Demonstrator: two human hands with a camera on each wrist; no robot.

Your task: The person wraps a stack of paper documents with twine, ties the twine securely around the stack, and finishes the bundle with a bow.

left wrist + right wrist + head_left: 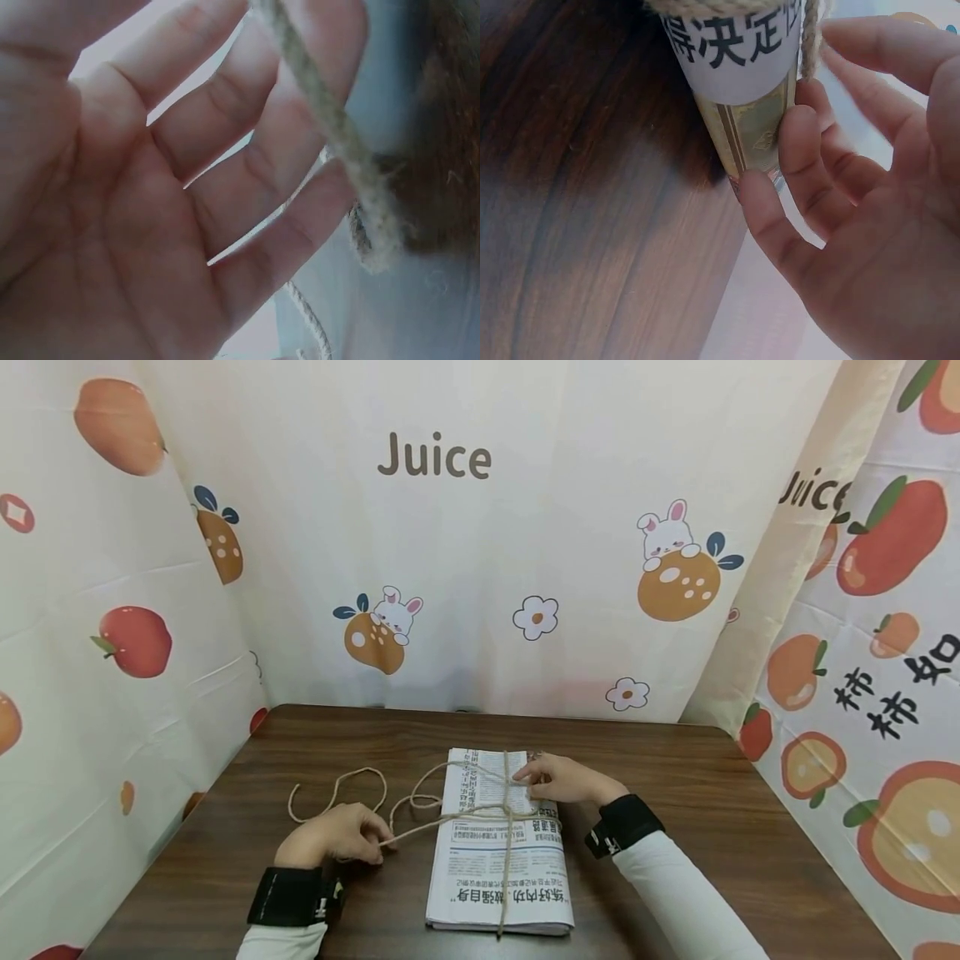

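A fruit-printed curtain (480, 543) backs a dark wood-grain tabletop (720, 793). The newspaper stack (480, 856) lies about midway between the left and right edges, short of the far edge. It should be moderately light and flexible, with sheets apt to slide; both long sides offer the best hold. The stack is rectangular, pale and dark-printed, with twine (507, 860) crossing its top lengthwise and crosswise. The left hand (333, 835) pinches a twine strand. The right hand (562, 779), fingers loosely bent and unclenched, touches the stack's right side near its far end.
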